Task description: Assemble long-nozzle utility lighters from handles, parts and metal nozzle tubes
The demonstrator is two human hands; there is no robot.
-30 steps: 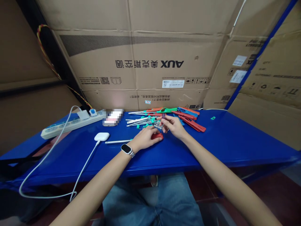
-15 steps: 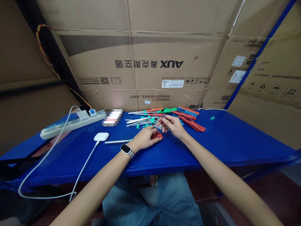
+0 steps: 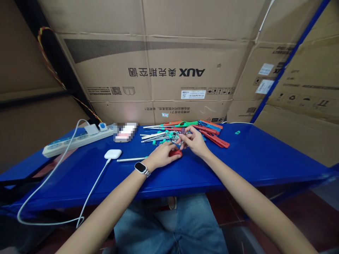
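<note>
My left hand (image 3: 162, 156), with a smartwatch (image 3: 142, 168) on its wrist, lies closed over a red lighter body (image 3: 176, 153) on the blue table (image 3: 254, 158). Just beyond it, my right hand (image 3: 194, 140) pinches a small purple-tipped part (image 3: 183, 131) between fingertips. Directly behind both hands lies a heap of long lighters (image 3: 209, 131) in red, green and blue, mixed with several metal tubes (image 3: 155, 136). One loose metal tube (image 3: 131, 159) lies left of my left hand.
A white power strip (image 3: 76, 140) with plugs sits at the back left. A white earbud case (image 3: 113, 153) on a cable lies near it. A small green part (image 3: 237, 132) lies at the right. Cardboard boxes (image 3: 164, 70) wall the table's back.
Both hands stay at the same spot by the heap; the right fingers shifted slightly on the small part. The camera view dipped a little.
</note>
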